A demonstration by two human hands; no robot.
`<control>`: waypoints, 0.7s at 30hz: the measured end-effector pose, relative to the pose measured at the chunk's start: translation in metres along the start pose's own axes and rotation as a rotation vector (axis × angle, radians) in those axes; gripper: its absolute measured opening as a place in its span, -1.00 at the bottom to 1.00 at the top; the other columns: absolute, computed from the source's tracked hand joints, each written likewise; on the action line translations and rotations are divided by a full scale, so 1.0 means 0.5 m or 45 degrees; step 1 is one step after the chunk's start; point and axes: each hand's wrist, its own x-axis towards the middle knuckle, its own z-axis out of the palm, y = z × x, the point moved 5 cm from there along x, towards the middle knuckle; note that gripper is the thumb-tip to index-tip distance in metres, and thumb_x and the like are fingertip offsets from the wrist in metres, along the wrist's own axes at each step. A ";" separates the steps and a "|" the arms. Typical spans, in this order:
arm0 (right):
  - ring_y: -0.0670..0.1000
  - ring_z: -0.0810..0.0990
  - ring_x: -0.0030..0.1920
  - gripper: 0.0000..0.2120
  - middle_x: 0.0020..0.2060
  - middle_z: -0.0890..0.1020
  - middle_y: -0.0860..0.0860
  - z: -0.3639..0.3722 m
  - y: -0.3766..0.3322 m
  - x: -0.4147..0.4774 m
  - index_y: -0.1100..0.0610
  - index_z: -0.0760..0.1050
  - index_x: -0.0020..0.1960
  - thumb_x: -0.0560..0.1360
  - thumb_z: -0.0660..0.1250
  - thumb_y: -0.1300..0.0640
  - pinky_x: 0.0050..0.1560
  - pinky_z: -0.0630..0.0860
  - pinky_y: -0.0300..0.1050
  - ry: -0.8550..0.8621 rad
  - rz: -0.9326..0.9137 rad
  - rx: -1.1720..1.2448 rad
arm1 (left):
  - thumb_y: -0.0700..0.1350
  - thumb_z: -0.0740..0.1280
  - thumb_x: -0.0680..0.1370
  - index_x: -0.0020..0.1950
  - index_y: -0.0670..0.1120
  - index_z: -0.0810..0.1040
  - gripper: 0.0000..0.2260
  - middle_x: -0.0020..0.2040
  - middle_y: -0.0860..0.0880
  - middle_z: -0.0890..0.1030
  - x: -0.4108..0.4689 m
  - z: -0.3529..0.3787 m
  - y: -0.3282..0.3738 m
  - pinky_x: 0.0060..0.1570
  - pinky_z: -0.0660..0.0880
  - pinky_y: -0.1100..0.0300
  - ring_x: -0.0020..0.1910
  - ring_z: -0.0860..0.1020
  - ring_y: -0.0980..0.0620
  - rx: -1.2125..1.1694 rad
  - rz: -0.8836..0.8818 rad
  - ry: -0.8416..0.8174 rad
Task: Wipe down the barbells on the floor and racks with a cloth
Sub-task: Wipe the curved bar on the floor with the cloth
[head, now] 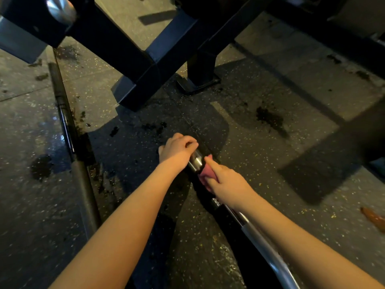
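A silver barbell lies on the speckled rubber floor, running from the lower right up to the middle of the view. My left hand grips its far sleeve end. Just behind it, my right hand holds a pink cloth wrapped round the sleeve. A second, darker barbell lies on the floor at the left, roughly parallel. Part of the silver bar is hidden under my right forearm.
A black steel rack frame crosses the top of the view, with a bolted foot just beyond my hands. A chrome bar end sticks out at the top left. Wet dark patches mark the floor. An orange object lies at the right edge.
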 end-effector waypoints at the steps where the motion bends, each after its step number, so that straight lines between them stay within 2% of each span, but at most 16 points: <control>1: 0.12 0.46 0.27 -0.48 0.32 0.47 0.10 -0.001 0.006 -0.010 -0.01 0.14 0.55 0.62 0.16 0.06 0.16 0.34 -0.13 0.004 0.021 0.030 | 0.09 0.17 0.63 0.21 0.18 0.50 -0.80 0.26 0.07 0.39 -0.001 -0.001 -0.005 0.25 0.22 0.02 0.25 0.38 0.04 -0.038 -0.007 0.012; 3: 0.14 0.50 0.20 -0.59 0.21 0.54 0.10 0.000 0.004 -0.024 0.01 0.29 0.45 0.61 0.16 0.05 0.10 0.38 -0.11 -0.001 0.008 0.007 | 0.06 0.22 0.61 0.16 0.20 0.50 -0.85 0.22 0.09 0.41 -0.006 -0.001 -0.022 0.30 0.26 0.01 0.23 0.41 0.05 -0.161 -0.018 0.026; 4: 0.14 0.50 0.21 -0.60 0.22 0.53 0.10 0.001 -0.004 -0.026 0.03 0.29 0.44 0.61 0.14 0.04 0.12 0.39 -0.10 -0.023 0.000 -0.049 | 0.04 0.24 0.60 0.12 0.21 0.49 -0.87 0.19 0.11 0.41 -0.010 -0.002 -0.030 0.31 0.30 -0.02 0.21 0.43 0.05 -0.237 -0.017 0.034; 6: 0.15 0.44 0.29 -0.49 0.36 0.42 0.13 0.010 -0.027 -0.027 0.07 0.15 0.53 0.61 0.11 0.01 0.23 0.36 -0.08 -0.069 -0.012 -0.202 | -0.01 0.28 0.59 0.08 0.22 0.48 -0.87 0.13 0.12 0.41 -0.023 -0.005 -0.047 0.27 0.37 0.03 0.19 0.44 0.06 -0.380 -0.003 0.046; 8: 0.20 0.36 0.36 -0.38 0.46 0.26 0.19 0.029 -0.061 -0.033 0.06 -0.05 0.58 0.61 0.11 -0.04 0.33 0.32 0.00 -0.067 -0.023 -0.348 | -0.08 0.28 0.59 0.11 0.18 0.49 -0.83 0.14 0.09 0.40 -0.037 -0.010 -0.063 0.10 0.39 0.25 0.17 0.43 0.11 -0.498 -0.002 0.029; 10: 0.23 0.38 0.34 -0.30 0.44 0.26 0.24 0.042 -0.086 -0.024 0.07 -0.13 0.58 0.60 0.17 -0.07 0.26 0.39 0.07 -0.001 -0.006 -0.411 | -0.14 0.26 0.61 0.18 0.13 0.49 -0.79 0.17 0.07 0.40 -0.045 -0.013 -0.074 0.03 0.32 0.35 0.16 0.41 0.14 -0.561 -0.002 -0.001; 12: 0.24 0.46 0.25 -0.31 0.33 0.39 0.23 0.047 -0.095 0.024 0.14 -0.04 0.55 0.58 0.21 -0.08 0.13 0.45 0.07 0.068 0.053 -0.348 | -0.17 0.21 0.63 0.25 0.08 0.49 -0.75 0.25 0.04 0.41 -0.050 -0.018 -0.081 0.13 0.29 0.31 0.21 0.40 0.14 -0.594 -0.002 -0.003; 15: 0.27 0.53 0.17 -0.49 0.22 0.51 0.24 0.034 -0.097 0.113 0.19 0.20 0.41 0.59 0.18 -0.09 0.07 0.45 0.06 0.013 0.149 -0.067 | -0.13 0.11 0.67 0.42 0.05 0.38 -0.68 0.43 0.02 0.35 -0.053 -0.022 -0.086 0.33 0.24 0.21 0.38 0.33 0.08 -0.709 -0.081 -0.041; 16: 0.27 0.53 0.17 -0.49 0.23 0.50 0.24 0.034 -0.096 0.122 0.16 0.19 0.42 0.59 0.18 -0.08 0.10 0.47 0.07 -0.009 0.156 -0.007 | -0.09 0.08 0.68 0.47 0.04 0.31 -0.65 0.47 0.02 0.30 -0.054 -0.025 -0.092 0.39 0.19 0.14 0.45 0.27 0.03 -0.782 -0.144 -0.051; 18: 0.26 0.46 0.23 -0.39 0.29 0.41 0.23 0.047 -0.093 0.096 0.04 0.03 0.54 0.58 0.18 -0.04 0.20 0.45 0.15 -0.024 0.105 -0.021 | 0.00 0.03 0.69 0.50 0.04 0.27 -0.63 0.50 0.01 0.28 -0.053 -0.029 -0.109 0.46 0.12 0.06 0.47 0.25 0.01 -0.900 -0.257 -0.066; 21: 0.24 0.37 0.27 -0.28 0.35 0.27 0.20 0.071 -0.090 -0.005 -0.05 -0.13 0.57 0.56 0.21 0.05 0.23 0.40 0.11 0.022 -0.045 -0.302 | 0.09 -0.03 0.68 0.42 0.03 0.39 -0.61 0.42 -0.02 0.41 -0.059 -0.029 -0.133 0.45 0.14 0.03 0.40 0.34 0.02 -0.859 -0.309 -0.113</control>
